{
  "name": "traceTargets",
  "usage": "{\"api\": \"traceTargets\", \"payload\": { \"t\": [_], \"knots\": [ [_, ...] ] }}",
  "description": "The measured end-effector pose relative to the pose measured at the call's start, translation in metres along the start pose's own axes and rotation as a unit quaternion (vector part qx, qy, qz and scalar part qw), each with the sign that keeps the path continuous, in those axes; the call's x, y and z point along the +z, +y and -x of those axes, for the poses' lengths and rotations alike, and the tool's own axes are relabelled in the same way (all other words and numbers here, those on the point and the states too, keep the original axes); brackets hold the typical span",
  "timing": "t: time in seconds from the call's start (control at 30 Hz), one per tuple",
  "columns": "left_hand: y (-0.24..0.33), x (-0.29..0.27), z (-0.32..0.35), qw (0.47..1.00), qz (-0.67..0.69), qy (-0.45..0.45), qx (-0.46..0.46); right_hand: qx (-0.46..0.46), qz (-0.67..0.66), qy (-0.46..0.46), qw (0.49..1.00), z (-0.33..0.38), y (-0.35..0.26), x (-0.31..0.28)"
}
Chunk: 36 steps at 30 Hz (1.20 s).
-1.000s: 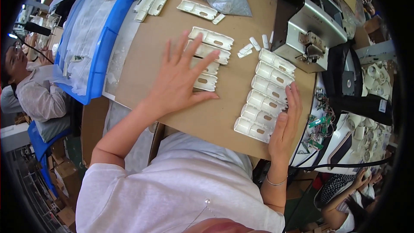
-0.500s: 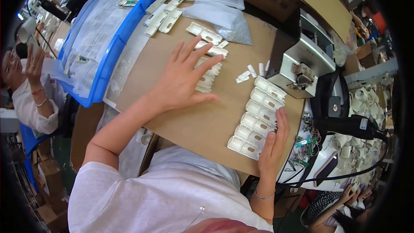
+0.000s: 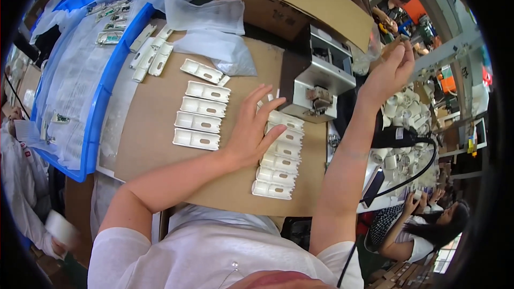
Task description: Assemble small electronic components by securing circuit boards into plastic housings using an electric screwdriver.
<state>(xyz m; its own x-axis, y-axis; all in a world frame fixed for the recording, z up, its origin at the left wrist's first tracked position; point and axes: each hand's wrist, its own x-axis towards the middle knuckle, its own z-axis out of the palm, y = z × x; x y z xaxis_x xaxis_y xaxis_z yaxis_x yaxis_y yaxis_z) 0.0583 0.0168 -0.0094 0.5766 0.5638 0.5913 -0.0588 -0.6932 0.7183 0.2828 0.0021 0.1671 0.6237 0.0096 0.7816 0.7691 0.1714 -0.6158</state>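
My left hand (image 3: 247,134) reaches over the board with its fingers spread. Its fingertips are at the far end of a column of white plastic half-shells (image 3: 281,165), beside a few small white pieces partly hidden by the fingers. A second column of white half-shells (image 3: 197,122) lies to the left of that hand, and one more shell (image 3: 201,70) lies slanted beyond it. Far to the right, past the metal machine, my right hand (image 3: 388,72) is raised with its fingers bent together. Whatever is at its fingertips is too small to make out.
A grey metal machine (image 3: 326,83) stands at the board's right, before a cardboard box (image 3: 267,8). At left is a blue tray (image 3: 93,123) with lined sheets and small boards. Plastic bags (image 3: 217,48) lie behind. White round parts (image 3: 399,152) fill the right side; co-workers sit nearby.
My right hand has left the right column of shells and moved up and far to the right. My left hand has moved rightward from the left column to the right one.
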Motion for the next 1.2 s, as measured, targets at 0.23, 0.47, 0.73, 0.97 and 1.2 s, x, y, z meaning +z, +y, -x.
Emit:
{"api": "traceTargets", "payload": {
  "t": [0.23,0.47,0.73,0.97,1.2],
  "knots": [
    [-0.011,0.008,-0.004,0.998,0.003,0.042,-0.036,0.113,-0.027,0.004,0.993,-0.099,0.095,0.051],
    [-0.007,0.011,-0.008,0.996,0.042,0.077,-0.032,-0.103,0.269,-0.126,0.949,-0.174,0.227,0.027],
    [0.001,0.015,-0.011,0.997,0.009,0.046,-0.063,0.207,-0.079,-0.351,0.91,-0.178,0.321,-0.025],
    [-0.002,0.021,-0.003,0.994,0.076,0.078,-0.031,0.398,-0.183,-0.446,0.78,-0.227,0.422,-0.03],
    [-0.001,0.025,0.0,0.993,0.091,0.077,-0.012,0.624,-0.592,-0.087,0.503,-0.162,0.388,-0.012]
  ]
}}
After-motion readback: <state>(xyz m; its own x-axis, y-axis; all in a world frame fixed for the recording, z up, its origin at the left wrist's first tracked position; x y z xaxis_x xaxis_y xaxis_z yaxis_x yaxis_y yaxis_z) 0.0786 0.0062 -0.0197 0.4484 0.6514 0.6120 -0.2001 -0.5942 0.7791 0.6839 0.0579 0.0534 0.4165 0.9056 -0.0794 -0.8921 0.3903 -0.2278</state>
